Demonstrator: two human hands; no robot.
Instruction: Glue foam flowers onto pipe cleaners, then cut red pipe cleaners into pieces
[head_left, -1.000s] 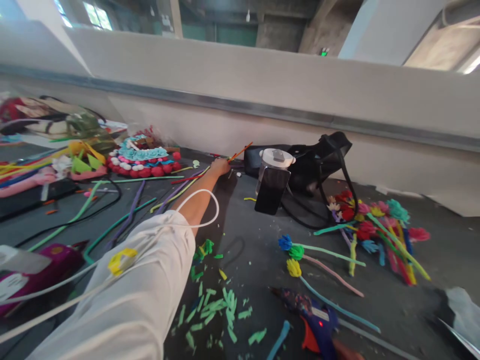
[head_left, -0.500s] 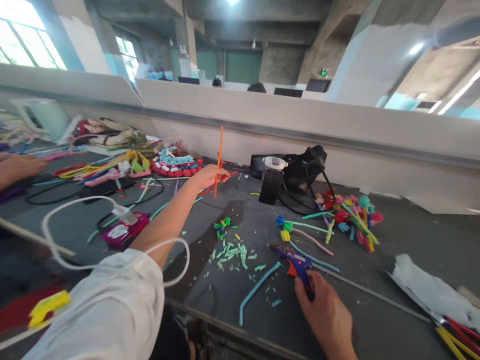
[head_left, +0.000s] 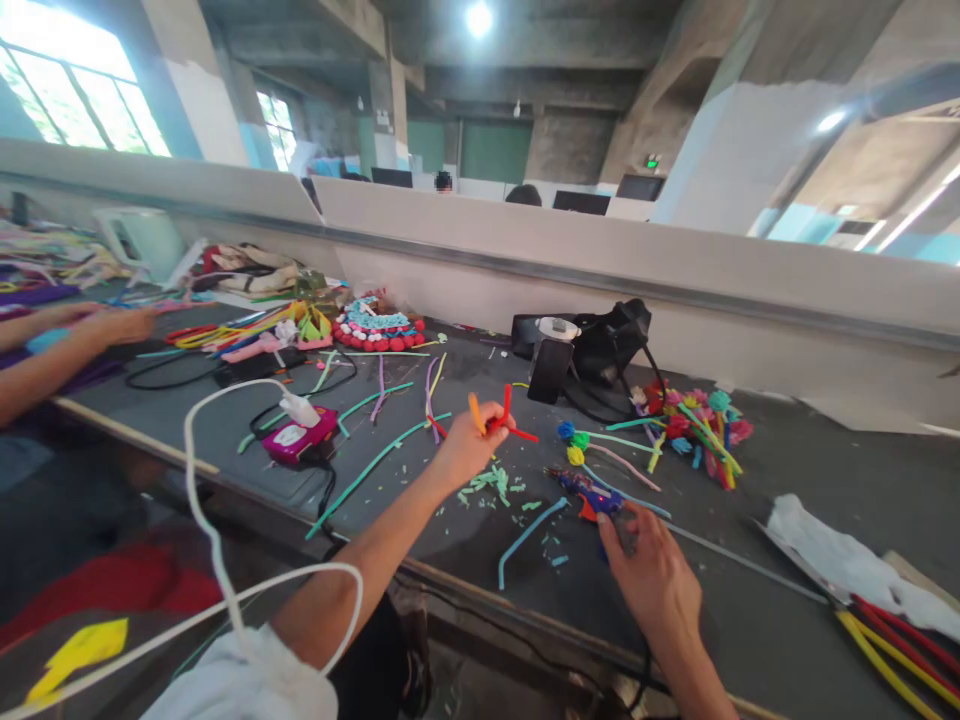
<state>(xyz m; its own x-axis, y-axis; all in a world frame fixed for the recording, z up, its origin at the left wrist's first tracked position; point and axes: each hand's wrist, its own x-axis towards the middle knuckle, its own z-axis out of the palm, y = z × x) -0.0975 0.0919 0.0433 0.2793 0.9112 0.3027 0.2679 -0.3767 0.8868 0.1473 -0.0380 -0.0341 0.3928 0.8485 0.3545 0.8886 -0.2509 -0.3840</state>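
My left hand [head_left: 474, 447] is closed around an orange pipe cleaner [head_left: 475, 412] and red pipe cleaners [head_left: 508, 400], whose ends poke out past the fingers. It hovers over the dark table, just above a scatter of pale green clippings [head_left: 491, 485]. On the right, my right hand [head_left: 656, 570] grips the handle of a blue hot glue gun [head_left: 589, 493] with an orange trigger; the gun lies low at the table, nozzle pointing left. A bent blue pipe cleaner [head_left: 525, 540] lies between the hands. Behind the gun are small blue [head_left: 566, 430], green and yellow pipe-cleaner flowers.
A magenta power socket [head_left: 301, 440] with a white cable [head_left: 189, 455] stands at left. Purple and green pipe cleaners lie nearby. Behind are a black bag [head_left: 619, 345] and a phone [head_left: 551, 371]. Finished flowers [head_left: 694, 430] and scissors are at right. Another person's hands [head_left: 124, 325] work at far left.
My left hand has come back toward me and to the right, carrying the orange and red pipe cleaners. The right hand stays at the glue gun. The view has shifted slightly.
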